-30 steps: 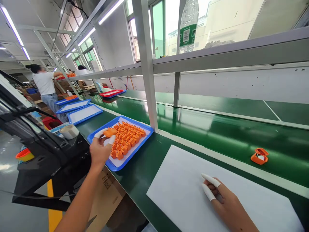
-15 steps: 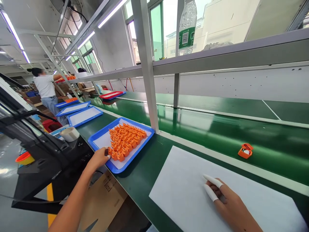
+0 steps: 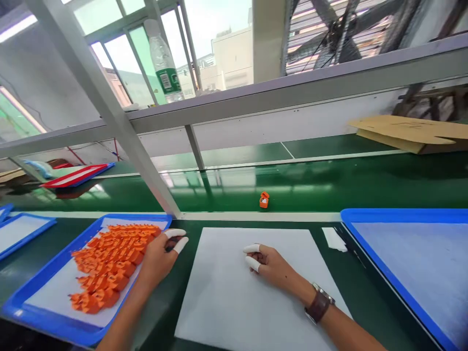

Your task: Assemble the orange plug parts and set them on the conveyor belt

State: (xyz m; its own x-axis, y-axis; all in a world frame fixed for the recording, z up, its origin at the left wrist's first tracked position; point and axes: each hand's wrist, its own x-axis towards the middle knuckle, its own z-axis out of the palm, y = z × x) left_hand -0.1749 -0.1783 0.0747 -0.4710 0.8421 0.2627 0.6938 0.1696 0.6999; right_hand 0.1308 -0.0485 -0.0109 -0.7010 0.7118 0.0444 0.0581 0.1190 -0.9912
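Biggest first: at approx. 12 o'clock runs the long, glossy green flat strip [image 3: 314, 187]; if it's a belt & it runs, whatever's on it prob. drifts out of our reach. At 8 o'clock, the blue rectangular plastic tray [image 3: 54, 327]: our forearm crosses its 3 o'clock rim, so a low elbow could drag it. At approx. 4 o'clock, the white-lined blue rectangular tray [image 3: 402, 216]. At 6 o'clock, the flat white rectangular sheet [image 3: 230, 287]; a trailing wrist could skew it. The packed cluster of small orange moulded pieces [image 3: 117, 263] sits in the 8 o'clock tray; w/ spacing that tight, one knock could topple several.

Our bare left hand [image 3: 161, 256], thumb & index white-tipped, is beside the cluster at its 2 o'clock; can't tell if it's gripping anything. Our bare right hand [image 3: 272, 263], same white tips, is over the sheet: thumb & index parted, nothing seen between.

Torn white scrap [image 3: 333, 240], 4 o'clock, could slide under the tray. Smallest: the lid-up orange case [image 3: 263, 201] on the strip, 12 o'clock of the sheet; a hasty reach could tip it.
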